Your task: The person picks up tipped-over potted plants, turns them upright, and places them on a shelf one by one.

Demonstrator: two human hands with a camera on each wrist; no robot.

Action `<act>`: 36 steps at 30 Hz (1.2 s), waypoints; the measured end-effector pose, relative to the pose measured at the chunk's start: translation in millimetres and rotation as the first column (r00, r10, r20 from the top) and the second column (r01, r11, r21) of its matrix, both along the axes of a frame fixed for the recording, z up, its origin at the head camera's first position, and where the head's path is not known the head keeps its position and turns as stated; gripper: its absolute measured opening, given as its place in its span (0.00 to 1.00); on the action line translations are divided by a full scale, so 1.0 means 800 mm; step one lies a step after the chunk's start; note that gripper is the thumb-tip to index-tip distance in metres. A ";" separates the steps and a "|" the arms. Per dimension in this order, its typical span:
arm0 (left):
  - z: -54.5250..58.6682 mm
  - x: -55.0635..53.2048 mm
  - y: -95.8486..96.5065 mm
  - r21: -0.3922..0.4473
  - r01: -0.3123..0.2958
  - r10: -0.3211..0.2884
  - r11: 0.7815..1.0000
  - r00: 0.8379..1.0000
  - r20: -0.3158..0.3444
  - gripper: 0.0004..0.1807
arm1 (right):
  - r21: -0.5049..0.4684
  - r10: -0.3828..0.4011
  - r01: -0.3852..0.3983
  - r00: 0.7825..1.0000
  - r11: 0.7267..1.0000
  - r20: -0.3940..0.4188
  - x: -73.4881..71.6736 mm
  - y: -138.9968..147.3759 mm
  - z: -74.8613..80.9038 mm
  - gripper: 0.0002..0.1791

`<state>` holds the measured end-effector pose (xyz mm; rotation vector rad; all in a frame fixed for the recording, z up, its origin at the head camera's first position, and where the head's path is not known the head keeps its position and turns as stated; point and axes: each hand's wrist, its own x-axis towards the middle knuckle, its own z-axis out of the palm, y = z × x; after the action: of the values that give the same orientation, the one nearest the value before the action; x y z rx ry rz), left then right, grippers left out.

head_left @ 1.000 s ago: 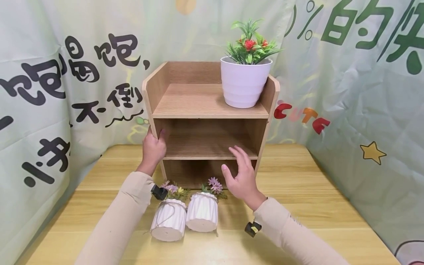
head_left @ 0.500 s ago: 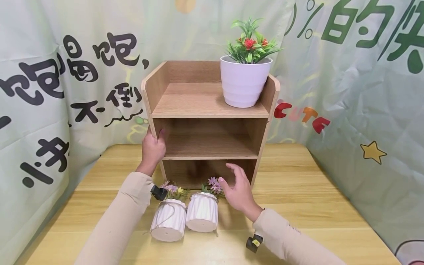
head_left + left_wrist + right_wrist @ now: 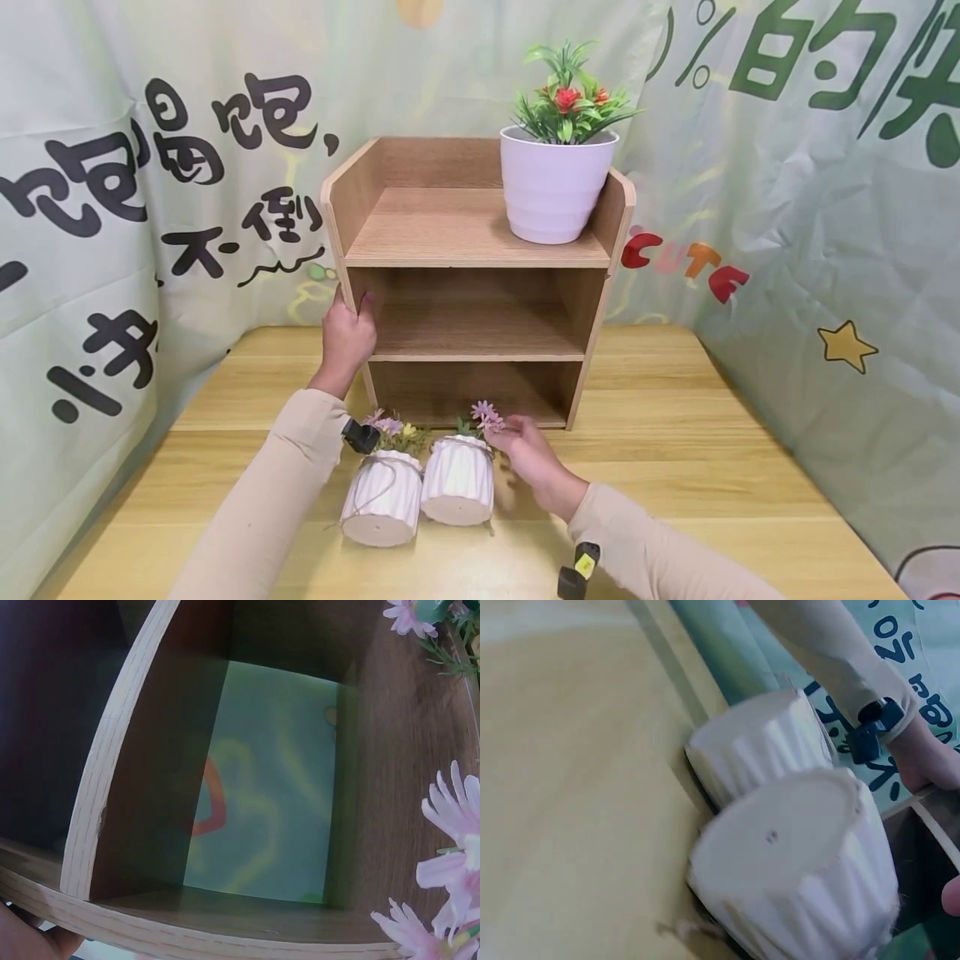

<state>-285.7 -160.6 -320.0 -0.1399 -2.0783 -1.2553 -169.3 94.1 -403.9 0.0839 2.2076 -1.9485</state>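
Observation:
A wooden three-tier shelf [image 3: 465, 260] stands on the table. My left hand [image 3: 348, 337] grips its left side panel, thumb on the inner face and fingers behind the edge. Two white fluted pots of artificial flowers lie on their sides in front of it, bases toward me: the left pot [image 3: 381, 500] and the right pot [image 3: 457, 482]. Beside the right pot's purple flowers [image 3: 486, 415] is my right hand [image 3: 536, 467], its fingertips right at the blooms and the pot resting on the table. In the right wrist view only the tip of the thumb [image 3: 951, 898] shows.
On the shelf's top right stands a white pot [image 3: 557, 187] with green leaves and red flowers. A printed curtain [image 3: 795, 217] surrounds the wooden table [image 3: 675, 433] at the back and sides. Twine hangs loose from the pots.
My right hand has come down from before the middle shelf to the right pot's flowers, its spread fingers drawing together. The left hand, shelf and pots stay where they were.

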 end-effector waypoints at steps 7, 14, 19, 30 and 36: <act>-0.001 0.001 0.001 0.006 0.000 0.000 1.000 1.000 0.008 0.22 | -0.057 0.161 -0.153 0.974 0.987 0.161 0.008 -0.008 -0.016 0.26; -0.002 0.001 0.002 0.008 0.001 -0.001 1.000 1.000 0.013 0.22 | -0.174 0.232 -0.195 0.944 0.965 0.233 0.004 -0.015 -0.037 0.24; -0.002 0.001 0.001 0.010 -0.001 0.001 1.000 1.000 0.010 0.22 | -0.189 0.264 -0.222 0.935 0.957 0.236 0.005 -0.020 -0.037 0.34; -0.002 0.001 0.000 0.031 0.001 -0.001 1.000 1.000 -0.005 0.20 | -0.105 0.224 -0.205 0.948 0.973 0.224 0.010 -0.029 -0.026 0.27; -0.001 0.000 0.001 0.028 0.005 -0.006 1.000 1.000 0.004 0.21 | -0.084 0.203 -0.189 0.954 0.978 0.221 0.008 -0.027 -0.026 0.26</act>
<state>-285.6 -159.6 -320.7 -0.1310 -2.0639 -1.2881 -162.9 72.2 -424.8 0.0732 1.9291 -1.7993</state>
